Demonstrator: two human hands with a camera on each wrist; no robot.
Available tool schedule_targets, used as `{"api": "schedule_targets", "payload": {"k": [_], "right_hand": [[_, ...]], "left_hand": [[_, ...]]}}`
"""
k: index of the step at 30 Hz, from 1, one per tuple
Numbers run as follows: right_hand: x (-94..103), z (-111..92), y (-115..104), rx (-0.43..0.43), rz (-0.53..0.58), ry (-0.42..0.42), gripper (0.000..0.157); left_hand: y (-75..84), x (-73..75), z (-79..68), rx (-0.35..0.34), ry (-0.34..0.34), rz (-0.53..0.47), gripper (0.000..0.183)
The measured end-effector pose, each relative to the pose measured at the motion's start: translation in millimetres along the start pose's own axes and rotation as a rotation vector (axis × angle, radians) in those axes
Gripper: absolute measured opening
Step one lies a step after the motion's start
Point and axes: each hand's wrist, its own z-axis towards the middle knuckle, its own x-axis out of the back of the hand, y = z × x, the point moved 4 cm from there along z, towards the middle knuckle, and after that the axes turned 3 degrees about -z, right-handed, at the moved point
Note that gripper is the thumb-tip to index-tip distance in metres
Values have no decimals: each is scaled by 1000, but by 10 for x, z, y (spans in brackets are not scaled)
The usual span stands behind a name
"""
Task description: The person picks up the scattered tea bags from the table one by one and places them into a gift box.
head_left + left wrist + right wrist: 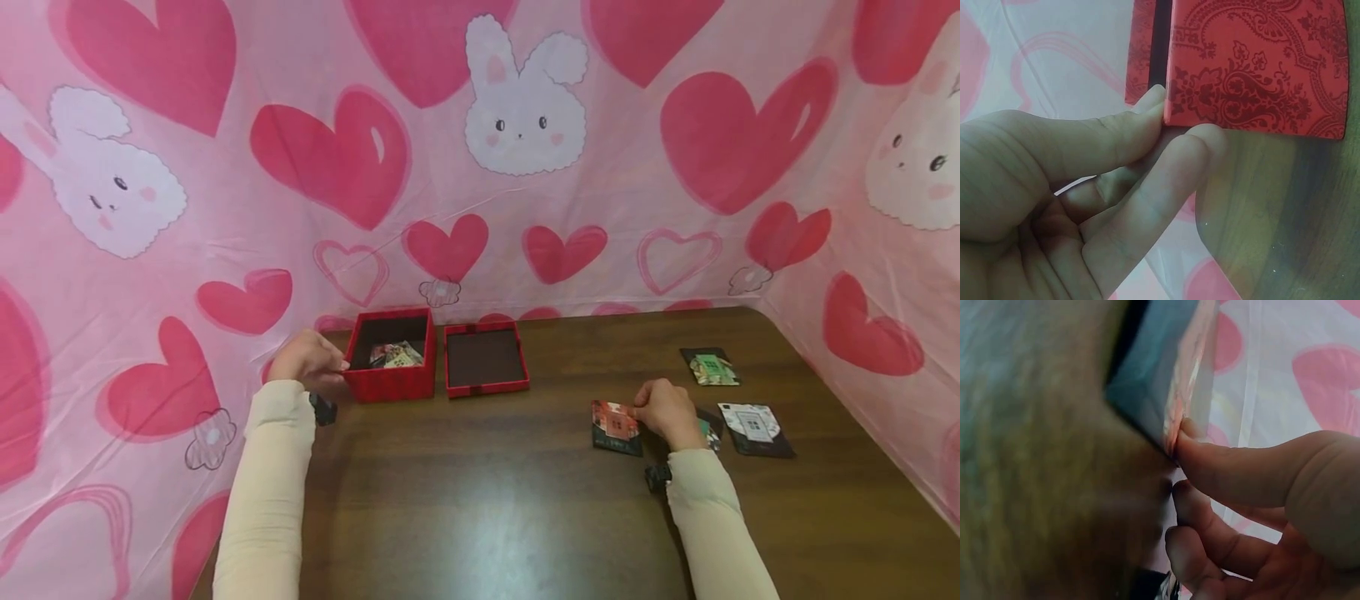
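Note:
My left hand [306,357] is at the near left corner of an open red box [390,385]. In the left wrist view, its thumb and fingers pinch the corner of the box's dark-patterned red wall [1254,69]. Inside the box lie several small packets [401,355]. Out on the right, my right hand [666,410] pinches the edge of a flat red-and-black packet [617,427] between thumb and finger. The right wrist view shows that packet [1154,375] tilted, its shiny side facing the thumb. Partly hidden behind the right hand is another packet [709,430] with green on it.
A shallow red-rimmed box lid [487,362] with a dark inside lies right of the box. A green-labelled packet [712,367] and a white-and-black packet [756,429] lie on the brown wooden table [480,483] at the right. Pink heart-printed cloth [442,183] surrounds the table's back and sides.

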Motion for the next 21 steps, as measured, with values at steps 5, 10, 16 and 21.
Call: {"api": "schedule_targets", "payload": {"k": [5,10,16,21], "right_hand": [[-3,48,-79,74,-70,-5,29],[-20,32,-84,56,-69,-30,36],[63,-11,-26,34,12,6,30],[121,-16,10,-36,110,-17,17]], "left_hand": [[10,57,19,-75,21,137,21],[4,84,38,-102,35,201,21],[-23,54,37,-55,4,142,22],[-13,39,32,-59,1,141,22]]}}
